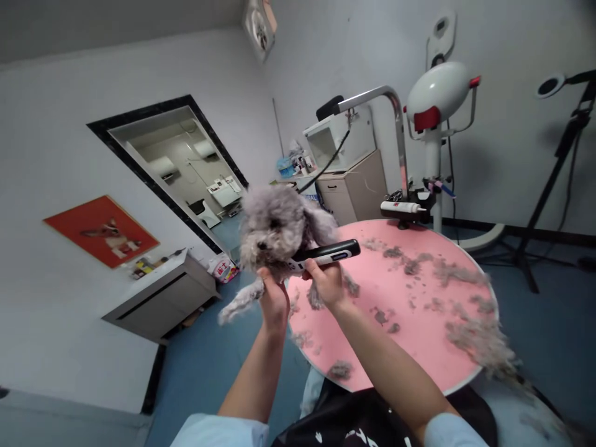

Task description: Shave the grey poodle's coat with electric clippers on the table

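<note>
Though side by side, hands (274, 301) (327, 285) apart.

Light was cool, diffuse and rather dim; the ceiling (130, 28), far left, read darker than the wall (516, 74) at right. Soft shadows lay on that wall beside the white dryer (440, 90), suggesting light from the left. Faint glare marked the chrome arm (372, 94). The dog (274, 208) showed soft fur detail. Wide-angle distortion stretched loose hair (479, 341), near right.
</note>
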`<control>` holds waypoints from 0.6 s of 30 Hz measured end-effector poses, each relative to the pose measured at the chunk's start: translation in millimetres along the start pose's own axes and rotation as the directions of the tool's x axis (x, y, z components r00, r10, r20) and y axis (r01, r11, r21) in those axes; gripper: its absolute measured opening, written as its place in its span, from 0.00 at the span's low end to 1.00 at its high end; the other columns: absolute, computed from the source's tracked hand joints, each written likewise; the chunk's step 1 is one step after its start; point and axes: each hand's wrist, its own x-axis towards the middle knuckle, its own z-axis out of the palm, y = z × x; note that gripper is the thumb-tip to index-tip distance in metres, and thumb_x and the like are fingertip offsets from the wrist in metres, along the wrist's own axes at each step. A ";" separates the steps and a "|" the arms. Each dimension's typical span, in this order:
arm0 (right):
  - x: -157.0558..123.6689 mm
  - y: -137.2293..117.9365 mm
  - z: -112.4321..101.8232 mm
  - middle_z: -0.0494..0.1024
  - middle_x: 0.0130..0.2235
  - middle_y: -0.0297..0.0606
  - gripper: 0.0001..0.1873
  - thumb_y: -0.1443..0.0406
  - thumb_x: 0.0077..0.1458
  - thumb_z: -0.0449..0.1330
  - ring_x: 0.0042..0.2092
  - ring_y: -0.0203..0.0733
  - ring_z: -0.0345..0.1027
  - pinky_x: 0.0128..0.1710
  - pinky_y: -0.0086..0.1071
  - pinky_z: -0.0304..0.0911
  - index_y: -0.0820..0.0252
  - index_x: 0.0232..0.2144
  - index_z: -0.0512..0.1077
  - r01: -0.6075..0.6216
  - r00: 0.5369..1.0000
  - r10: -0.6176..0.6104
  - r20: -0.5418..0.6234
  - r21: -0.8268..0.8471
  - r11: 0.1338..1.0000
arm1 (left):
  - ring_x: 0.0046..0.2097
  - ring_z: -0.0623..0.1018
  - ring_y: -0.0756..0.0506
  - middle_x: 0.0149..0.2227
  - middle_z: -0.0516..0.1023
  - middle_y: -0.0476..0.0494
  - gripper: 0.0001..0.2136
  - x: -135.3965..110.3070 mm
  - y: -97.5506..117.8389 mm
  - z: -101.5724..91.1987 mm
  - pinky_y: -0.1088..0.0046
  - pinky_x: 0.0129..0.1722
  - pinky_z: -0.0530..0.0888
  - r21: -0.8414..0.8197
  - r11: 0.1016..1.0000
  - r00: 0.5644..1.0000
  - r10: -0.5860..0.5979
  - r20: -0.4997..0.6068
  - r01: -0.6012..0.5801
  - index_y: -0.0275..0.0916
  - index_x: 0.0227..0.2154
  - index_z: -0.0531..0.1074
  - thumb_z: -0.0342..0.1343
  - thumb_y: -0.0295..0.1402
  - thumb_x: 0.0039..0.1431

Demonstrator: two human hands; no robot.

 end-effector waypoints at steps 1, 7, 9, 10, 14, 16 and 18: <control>2.0 2.9 -1.7 0.72 0.18 0.31 0.18 0.52 0.43 0.69 0.20 0.36 0.67 0.22 0.30 0.67 0.59 0.20 0.71 0.000 0.999 0.000 0.043 -0.016 1.000 | 0.54 0.75 0.42 0.43 0.80 0.39 0.25 1.0 -1.1 1.7 0.66 0.51 0.75 -0.079 0.995 0.997 -0.067 -0.039 0.064 0.39 0.48 0.73 0.38 0.49 0.68; 12.4 -0.8 -10.2 0.72 0.20 0.29 0.16 0.55 0.42 0.70 0.21 0.34 0.66 0.23 0.30 0.67 0.58 0.20 0.70 0.113 0.993 -0.111 0.037 -0.067 0.991 | 0.45 0.80 0.47 0.39 0.81 0.41 0.20 12.8 2.8 9.8 0.70 0.46 0.76 -0.444 0.818 0.919 -0.393 0.033 0.366 0.38 0.38 0.74 0.40 0.44 0.69; 13.9 -12.0 -9.2 0.72 0.20 0.29 0.17 0.55 0.40 0.71 0.23 0.35 0.67 0.25 0.31 0.68 0.58 0.21 0.70 0.138 0.981 -0.119 0.151 -0.127 0.982 | 0.40 0.80 0.49 0.36 0.81 0.42 0.21 17.2 7.0 11.4 0.72 0.44 0.75 -0.515 0.760 0.905 -0.418 0.081 0.397 0.38 0.35 0.75 0.41 0.45 0.69; 14.7 -18.3 -8.4 0.73 0.21 0.30 0.17 0.55 0.40 0.72 0.24 0.36 0.67 0.26 0.31 0.68 0.58 0.21 0.71 0.144 0.970 -0.110 0.216 -0.145 0.979 | 0.38 0.80 0.49 0.35 0.81 0.43 0.21 19.2 9.2 12.3 0.73 0.43 0.75 -0.540 0.737 0.898 -0.431 0.089 0.407 0.37 0.34 0.75 0.41 0.45 0.69; 19.9 -40.6 -4.8 0.75 0.24 0.33 0.20 0.51 0.37 0.72 0.27 0.39 0.70 0.27 0.33 0.69 0.58 0.24 0.73 0.151 0.925 -0.072 0.372 -0.189 0.970 | 0.35 0.80 0.50 0.31 0.81 0.44 0.21 23.2 16.0 15.6 0.74 0.41 0.74 -0.599 0.655 0.864 -0.486 0.133 0.461 0.36 0.33 0.76 0.43 0.44 0.69; 22.5 -47.5 -1.6 0.75 0.24 0.34 0.20 0.50 0.40 0.71 0.28 0.41 0.71 0.29 0.34 0.70 0.58 0.23 0.72 0.196 0.936 -0.128 0.328 -0.183 0.963 | 0.33 0.79 0.51 0.30 0.81 0.44 0.21 22.7 18.0 16.8 0.74 0.41 0.74 -0.621 0.623 0.856 -0.490 0.163 0.475 0.36 0.33 0.76 0.42 0.42 0.70; 23.9 -51.8 3.4 0.76 0.25 0.35 0.19 0.49 0.45 0.68 0.31 0.42 0.73 0.31 0.35 0.72 0.59 0.23 0.73 0.244 0.939 -0.185 0.290 -0.184 0.952 | 0.31 0.78 0.51 0.30 0.81 0.44 0.21 21.9 18.8 16.8 0.73 0.41 0.74 -0.642 0.610 0.864 -0.473 0.173 0.463 0.35 0.34 0.77 0.41 0.40 0.70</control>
